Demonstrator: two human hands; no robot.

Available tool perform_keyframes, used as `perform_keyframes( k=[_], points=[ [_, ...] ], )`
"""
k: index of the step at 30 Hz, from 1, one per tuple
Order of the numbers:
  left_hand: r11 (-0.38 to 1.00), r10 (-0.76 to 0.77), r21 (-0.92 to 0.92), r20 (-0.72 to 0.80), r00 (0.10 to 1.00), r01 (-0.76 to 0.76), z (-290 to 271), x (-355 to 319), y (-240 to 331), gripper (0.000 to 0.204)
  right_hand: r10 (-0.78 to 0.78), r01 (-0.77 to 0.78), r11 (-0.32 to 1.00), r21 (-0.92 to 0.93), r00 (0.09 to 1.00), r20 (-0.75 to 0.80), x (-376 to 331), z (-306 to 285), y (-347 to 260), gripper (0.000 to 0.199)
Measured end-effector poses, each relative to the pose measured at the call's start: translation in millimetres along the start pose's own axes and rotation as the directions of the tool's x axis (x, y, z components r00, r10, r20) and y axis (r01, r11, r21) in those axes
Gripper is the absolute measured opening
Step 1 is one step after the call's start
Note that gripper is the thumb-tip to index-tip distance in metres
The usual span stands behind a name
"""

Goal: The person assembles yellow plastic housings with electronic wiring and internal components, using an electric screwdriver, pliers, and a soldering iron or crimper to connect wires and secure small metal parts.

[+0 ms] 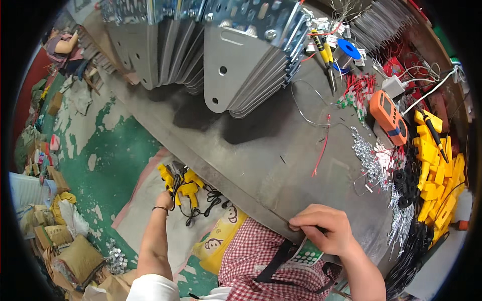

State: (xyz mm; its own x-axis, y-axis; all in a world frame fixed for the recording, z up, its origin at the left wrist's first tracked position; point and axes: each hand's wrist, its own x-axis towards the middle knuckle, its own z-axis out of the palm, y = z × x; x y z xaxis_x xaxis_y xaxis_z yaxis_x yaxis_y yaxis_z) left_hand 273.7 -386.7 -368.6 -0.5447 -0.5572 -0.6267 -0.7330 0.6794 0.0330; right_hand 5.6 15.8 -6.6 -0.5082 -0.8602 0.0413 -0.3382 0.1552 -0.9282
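Hands at the near edge of the grey worktop (pixel 241 150)

Right hand (pixel 324 228) curls over the worktop's near edge, gripping it. Left hand (pixel 168 193), below that edge, closes on yellow plugs with black cords (pixel 188 188) over the floor.

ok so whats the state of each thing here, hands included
left hand: lowered beside the table, gripping yellow parts with black cables
right hand: resting on the table edge, fingers curled
orange meter: lying flat
blue spool: tipped on its side
grey plates: stacked on edge
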Motion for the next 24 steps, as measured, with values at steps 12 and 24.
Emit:
perform_keyframes(
  k=[12,24],
  points=[
    [0.467,-0.225,-0.444,-0.896,0.383,-0.765,-169.1,-89.9,157.8,0.022,0.007,-0.007,1.0,-0.013,0.999,-0.053,3.1,4.1,0.4,0.027],
    [0.544,-0.055,-0.141,-0.99,0.132,-0.827,-334.0,-183.1,307.4,0.024,-0.122,0.116,0.992,-0.04,0.973,-0.198,-72.7,-17.9,3.1,0.022]
  ],
)
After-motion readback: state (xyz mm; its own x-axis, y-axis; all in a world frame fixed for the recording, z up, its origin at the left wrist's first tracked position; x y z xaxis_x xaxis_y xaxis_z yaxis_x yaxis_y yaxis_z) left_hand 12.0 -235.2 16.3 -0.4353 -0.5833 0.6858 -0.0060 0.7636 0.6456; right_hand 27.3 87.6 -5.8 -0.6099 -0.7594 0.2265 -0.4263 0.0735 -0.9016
